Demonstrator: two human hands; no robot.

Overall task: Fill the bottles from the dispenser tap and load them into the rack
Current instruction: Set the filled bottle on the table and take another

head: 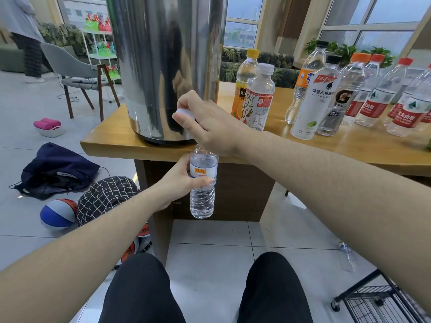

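A big shiny steel dispenser [168, 66] stands on the yellow wooden table [233, 145]. Below the table's edge, the left hand [179, 183] wraps its fingers around a small clear plastic bottle with a white label [202, 185], held upright. Above it, the right hand [205, 124] pinches a little white cap [184, 112].

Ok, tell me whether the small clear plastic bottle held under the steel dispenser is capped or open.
Cannot tell outright: the right hand hides the small clear bottle's neck, but pinches a white cap above it, suggesting uncapped.
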